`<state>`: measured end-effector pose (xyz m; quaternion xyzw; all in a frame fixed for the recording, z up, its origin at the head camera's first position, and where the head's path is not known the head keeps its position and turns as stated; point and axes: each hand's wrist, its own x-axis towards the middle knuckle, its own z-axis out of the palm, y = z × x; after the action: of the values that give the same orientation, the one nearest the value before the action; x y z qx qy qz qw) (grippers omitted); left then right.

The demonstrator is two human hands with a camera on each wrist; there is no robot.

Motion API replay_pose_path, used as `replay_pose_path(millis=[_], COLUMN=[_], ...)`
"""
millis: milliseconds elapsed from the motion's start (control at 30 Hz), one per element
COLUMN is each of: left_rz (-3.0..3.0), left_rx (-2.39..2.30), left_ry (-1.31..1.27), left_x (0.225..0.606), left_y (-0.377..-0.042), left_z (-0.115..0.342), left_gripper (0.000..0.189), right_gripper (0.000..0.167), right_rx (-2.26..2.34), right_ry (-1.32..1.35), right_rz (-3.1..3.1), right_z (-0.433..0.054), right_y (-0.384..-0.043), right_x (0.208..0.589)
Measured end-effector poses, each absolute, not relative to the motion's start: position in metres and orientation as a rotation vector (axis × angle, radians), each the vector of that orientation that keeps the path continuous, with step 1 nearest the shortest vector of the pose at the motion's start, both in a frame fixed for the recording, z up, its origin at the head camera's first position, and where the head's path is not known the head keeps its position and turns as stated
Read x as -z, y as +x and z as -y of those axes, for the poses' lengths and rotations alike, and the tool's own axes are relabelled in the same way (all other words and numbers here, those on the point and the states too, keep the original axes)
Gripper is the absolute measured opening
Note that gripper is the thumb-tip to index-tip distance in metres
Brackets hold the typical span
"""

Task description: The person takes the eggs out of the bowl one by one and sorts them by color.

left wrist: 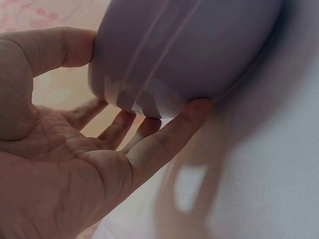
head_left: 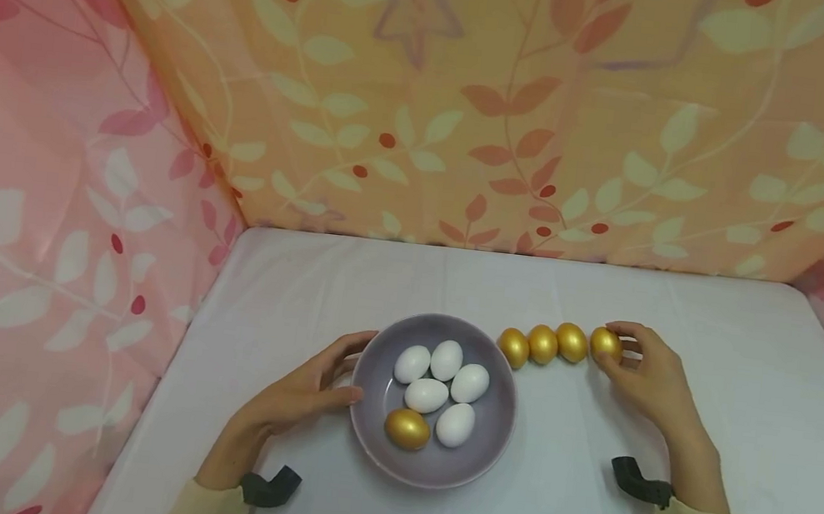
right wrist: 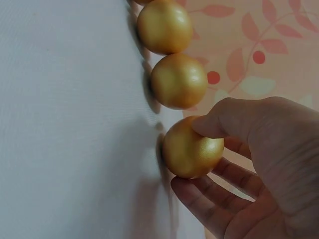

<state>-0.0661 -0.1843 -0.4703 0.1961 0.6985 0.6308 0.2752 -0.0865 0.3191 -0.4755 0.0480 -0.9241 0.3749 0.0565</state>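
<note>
A mauve bowl (head_left: 427, 472) holds several white eggs (head_left: 426, 396) and one gold egg (head_left: 407, 429). At its left side, my left hand (head_left: 308, 384) holds the bowl, thumb at the rim and fingers spread along the outer wall, as the left wrist view shows. My right hand (head_left: 651, 378) pinches a gold egg (right wrist: 192, 149) between thumb and fingers. That egg is at the right end of a row, a small gap from its neighbour (right wrist: 178, 81). Three more gold eggs (head_left: 543, 344) stand in the row, reaching from the bowl's upper right edge.
A white cloth (head_left: 546, 489) covers the table. Orange leaf-patterned fabric (head_left: 515, 134) hangs along the back edge, and pink fabric (head_left: 43, 252) along the left. Each wrist carries a black mount (head_left: 270, 489).
</note>
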Motion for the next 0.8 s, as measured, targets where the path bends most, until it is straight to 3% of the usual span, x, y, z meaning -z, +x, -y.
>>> replay_pose_path(millis=[800], left_rz=[-1.901], left_rx=[-1.699], left_ry=[0.523], left_x=[0.467], left_y=[-0.068], left_z=[0.182], left_gripper=[0.074], right_gripper=[0.049], right_rx=[-0.897], right_ry=[0.118], right_rz=[2.922], right_z=[-0.305], right_y=[-0.082], right_x=[0.456])
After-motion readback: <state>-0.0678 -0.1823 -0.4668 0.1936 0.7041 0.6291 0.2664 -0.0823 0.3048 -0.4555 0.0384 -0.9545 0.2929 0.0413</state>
